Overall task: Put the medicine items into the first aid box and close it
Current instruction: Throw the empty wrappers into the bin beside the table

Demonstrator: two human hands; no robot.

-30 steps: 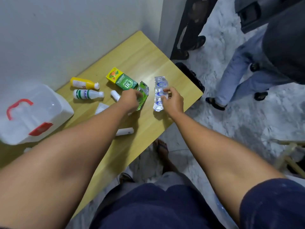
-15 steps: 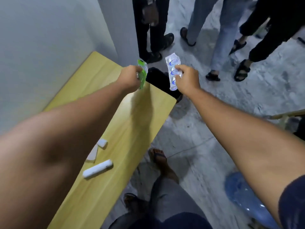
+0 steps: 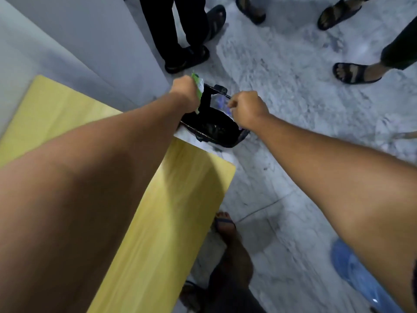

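Left hand (image 3: 184, 92) fisted around green sachet (image 3: 198, 86), held above far-left rim of black-lined bin (image 3: 214, 129). Right hand (image 3: 247, 109) curled shut, pinching clear blister strip (image 3: 220, 102) above bin's open mouth. Bin on floor just beyond far end of yellow table (image 3: 180, 188). First aid box out of frame.
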